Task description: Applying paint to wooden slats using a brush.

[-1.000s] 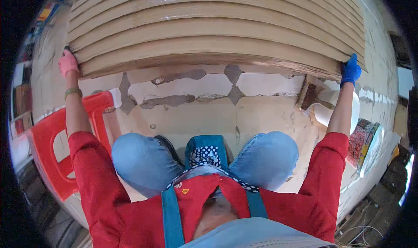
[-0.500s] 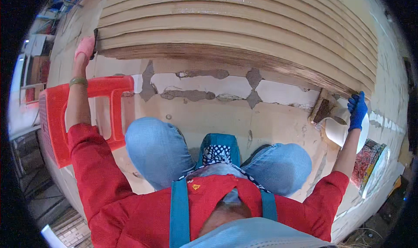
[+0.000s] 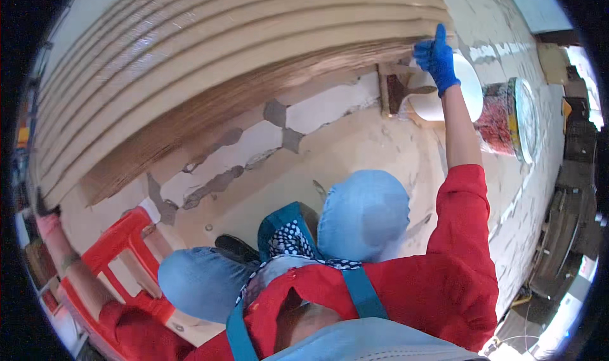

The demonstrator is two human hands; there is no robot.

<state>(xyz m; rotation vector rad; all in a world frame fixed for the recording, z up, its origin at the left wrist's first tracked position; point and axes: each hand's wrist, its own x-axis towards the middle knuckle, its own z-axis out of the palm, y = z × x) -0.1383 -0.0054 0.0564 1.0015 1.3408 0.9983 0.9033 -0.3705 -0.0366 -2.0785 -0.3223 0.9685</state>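
A wide stack of beige slatted boards [image 3: 254, 50] spans the upper view, its front edge brown and layered. At its right corner is my right hand [image 3: 436, 59] in a blue glove, one digit stretched along the boards and the other fingers curled at the edge. My left hand [image 3: 49, 226], in a pink glove, is at the stack's left end beside something dark; its fingers are smeared by motion. Below the right hand lies a wide brush [image 3: 398, 94] with brown bristles, next to a white round container [image 3: 468, 85].
A red plastic stool [image 3: 136, 247] stands by my left forearm. Right of the white container is a red-stained bucket [image 3: 498, 120] with a pale rim. My knees are bent over the beige floor, which has grey patches [image 3: 276, 113]. Shelves or crates line the far right.
The whole view has turned, so the stack now slopes down to the left. My hands stay at its two ends. A digit of the right hand has straightened.
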